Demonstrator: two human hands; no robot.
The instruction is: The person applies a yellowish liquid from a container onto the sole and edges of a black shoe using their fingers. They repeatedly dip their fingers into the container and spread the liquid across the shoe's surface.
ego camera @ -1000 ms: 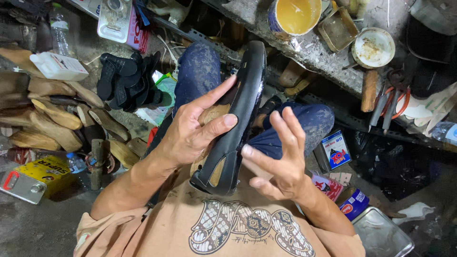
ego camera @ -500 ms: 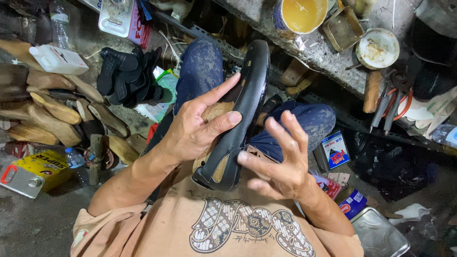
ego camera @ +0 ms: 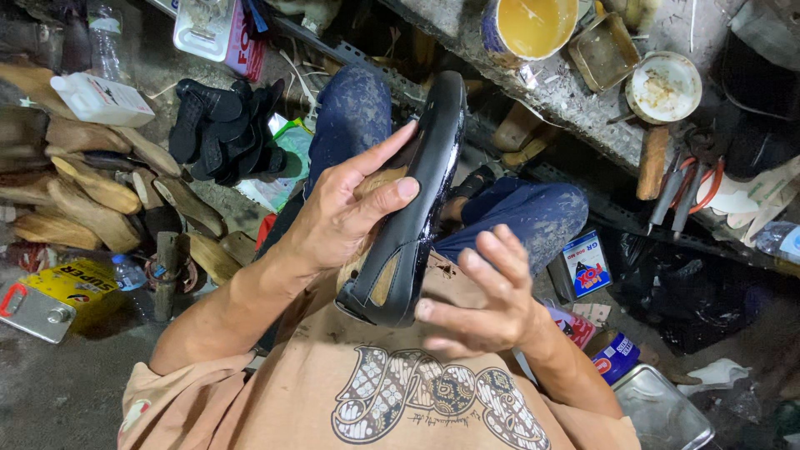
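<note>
A glossy black shoe [ego camera: 421, 192] on a wooden last stands tilted over my lap, toe pointing away and heel near my chest. My left hand [ego camera: 337, 221] grips it from the left, fingers wrapped over the last's open top and the shoe's side. On the right of the heel is my right hand [ego camera: 483, 304], fingers spread, with only the thumb tip touching the shoe's lower edge. My knees in blue trousers [ego camera: 533, 212] are beneath.
Wooden lasts [ego camera: 79, 187] and black soles [ego camera: 221, 125] lie on the floor at left, with a yellow tin [ego camera: 58, 292] and a white bottle [ego camera: 100, 100]. A ledge ahead carries a can of yellow glue [ego camera: 529, 29], a bowl [ego camera: 664, 87] and pliers [ego camera: 679, 187]. A metal tray [ego camera: 662, 408] is at lower right.
My right hand's fingers have lowered and curled slightly beside the heel. The left hand keeps the same grip and the shoe has barely moved.
</note>
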